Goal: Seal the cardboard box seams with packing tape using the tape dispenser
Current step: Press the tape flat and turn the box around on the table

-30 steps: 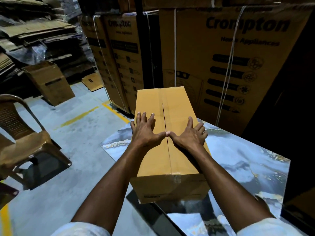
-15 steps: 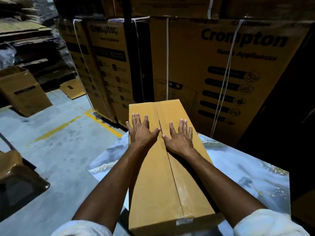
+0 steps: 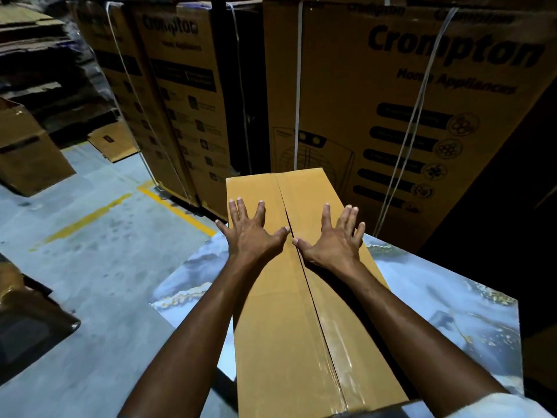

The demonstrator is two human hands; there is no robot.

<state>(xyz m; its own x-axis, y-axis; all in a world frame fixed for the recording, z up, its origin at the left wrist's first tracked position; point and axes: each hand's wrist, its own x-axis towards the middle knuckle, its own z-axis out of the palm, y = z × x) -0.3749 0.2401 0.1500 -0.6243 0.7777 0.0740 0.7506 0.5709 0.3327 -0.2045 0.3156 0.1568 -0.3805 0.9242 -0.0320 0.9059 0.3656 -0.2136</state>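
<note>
Nearest me: a long cardboard box lies lengthwise on a marble-look table, its short end twd me. Clear tape w/ a wrinkled sheen covers the centre seam on the near half. Mid-box, my left hand and right hand press flat either side of the seam, fingers spread wide, thumbs nearly meeting, holding nothing. Past them the seam looks dark; can't tell if taped. No dispenser in view. Behind: stacked printed cartons. I'd judge top seam partly done, far end & other seams left.
</note>
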